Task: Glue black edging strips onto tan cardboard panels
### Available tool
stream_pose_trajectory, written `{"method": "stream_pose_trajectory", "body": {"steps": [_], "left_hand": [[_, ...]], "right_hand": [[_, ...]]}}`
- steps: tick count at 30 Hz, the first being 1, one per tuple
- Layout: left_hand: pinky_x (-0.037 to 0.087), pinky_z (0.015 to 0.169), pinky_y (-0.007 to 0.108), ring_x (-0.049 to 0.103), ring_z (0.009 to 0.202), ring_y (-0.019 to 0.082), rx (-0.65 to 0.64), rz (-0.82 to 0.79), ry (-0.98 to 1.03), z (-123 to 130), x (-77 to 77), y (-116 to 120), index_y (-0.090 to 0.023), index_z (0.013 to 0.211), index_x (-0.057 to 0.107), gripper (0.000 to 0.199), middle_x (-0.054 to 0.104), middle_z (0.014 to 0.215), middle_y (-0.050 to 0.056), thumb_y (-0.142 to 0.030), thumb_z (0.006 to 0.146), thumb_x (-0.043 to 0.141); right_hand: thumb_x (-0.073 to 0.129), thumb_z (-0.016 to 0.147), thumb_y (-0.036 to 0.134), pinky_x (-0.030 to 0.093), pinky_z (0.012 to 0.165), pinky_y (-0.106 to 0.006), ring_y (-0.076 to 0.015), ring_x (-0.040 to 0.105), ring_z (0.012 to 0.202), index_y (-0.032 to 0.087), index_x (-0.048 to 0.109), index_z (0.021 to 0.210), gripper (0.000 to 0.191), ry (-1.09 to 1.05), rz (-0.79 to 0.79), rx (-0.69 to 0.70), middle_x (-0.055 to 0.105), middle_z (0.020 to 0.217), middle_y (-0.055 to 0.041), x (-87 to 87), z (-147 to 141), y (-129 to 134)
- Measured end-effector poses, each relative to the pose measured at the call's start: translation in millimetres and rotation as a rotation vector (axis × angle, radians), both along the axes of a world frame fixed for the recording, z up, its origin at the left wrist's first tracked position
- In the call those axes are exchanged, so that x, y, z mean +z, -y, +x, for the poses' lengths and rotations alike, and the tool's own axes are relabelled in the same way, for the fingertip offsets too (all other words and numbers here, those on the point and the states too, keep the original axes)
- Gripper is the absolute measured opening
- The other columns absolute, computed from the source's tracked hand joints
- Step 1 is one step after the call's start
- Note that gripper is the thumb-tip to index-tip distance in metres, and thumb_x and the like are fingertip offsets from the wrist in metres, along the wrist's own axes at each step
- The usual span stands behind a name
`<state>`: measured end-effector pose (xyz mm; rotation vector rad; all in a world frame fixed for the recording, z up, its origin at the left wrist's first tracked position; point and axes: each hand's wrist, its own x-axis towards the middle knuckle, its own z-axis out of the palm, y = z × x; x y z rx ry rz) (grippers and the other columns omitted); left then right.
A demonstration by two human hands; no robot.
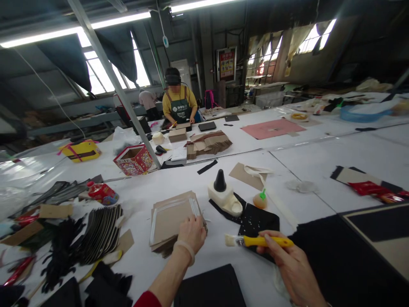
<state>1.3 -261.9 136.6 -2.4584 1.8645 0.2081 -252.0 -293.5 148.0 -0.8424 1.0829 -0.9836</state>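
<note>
My left hand (192,233) reaches to the near right edge of a stack of grey-brown cardboard sheets (171,215), fingers curled over the edge; how many sheets it grips is hidden. A pale shiny strip runs round the top sheet. In my right hand (289,260) is a paintbrush (251,241) with a yellow handle, its pale bristles pointing left above the white table. Beyond it stands a cream glue bottle (223,197) with a black cone cap, on black pieces. A small orange container (260,200) with a green tip stands beside the bottle.
Dark curved strips (99,232) and a red bottle (102,192) lie left. A black panel (211,288) is in front; black fabric (345,251) covers the right. A metal post (118,89) rises beyond a patterned box (133,160). Across the table, a person (180,102) handles boards.
</note>
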Motion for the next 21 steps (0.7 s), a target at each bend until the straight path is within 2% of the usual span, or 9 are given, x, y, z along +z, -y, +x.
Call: {"method": "stream_pose_trajectory", "body": {"steps": [6,11,15,21], "left_hand": [[0.045,0.073,0.037,0.060,0.090,0.026,0.035,0.063,0.009,0,7.7,5,-0.016,0.093,0.056,0.025,0.064,0.092,0.012,-0.027,0.082,0.037],[0.046,0.076,0.038,0.059,0.093,0.029,0.049,0.078,0.012,1,8.8,9,-0.014,0.095,0.057,0.038,0.064,0.096,0.013,-0.047,0.076,0.050],[0.046,0.078,0.036,0.060,0.094,0.027,0.064,0.095,0.029,-2,9.2,10,-0.012,0.095,0.058,0.030,0.064,0.096,0.014,-0.034,0.078,0.046],[0.047,0.078,0.037,0.061,0.091,0.027,0.090,0.098,0.038,-8,10.9,11,-0.011,0.092,0.060,0.028,0.065,0.094,0.015,-0.028,0.079,0.042]], "right_hand": [[0.070,0.071,0.046,0.046,0.073,-0.026,-0.0160,0.059,0.069,0.016,0.064,0.092,0.037,0.014,-0.011,0.005,0.065,0.077,-0.0016,-6.4,-10,-2],[0.071,0.070,0.046,0.047,0.071,-0.026,-0.0163,0.059,0.070,0.017,0.064,0.093,0.038,0.018,-0.003,-0.002,0.066,0.081,-0.0023,-9.3,-13,-5],[0.070,0.070,0.047,0.048,0.069,-0.025,-0.0170,0.060,0.069,0.015,0.065,0.092,0.039,-0.005,-0.025,0.003,0.065,0.075,-0.0025,-10.5,-17,-7],[0.074,0.064,0.048,0.052,0.070,-0.027,-0.0184,0.063,0.070,0.016,0.065,0.091,0.043,0.021,0.008,-0.052,0.067,0.081,-0.0035,-2.9,-10,-3]]}}
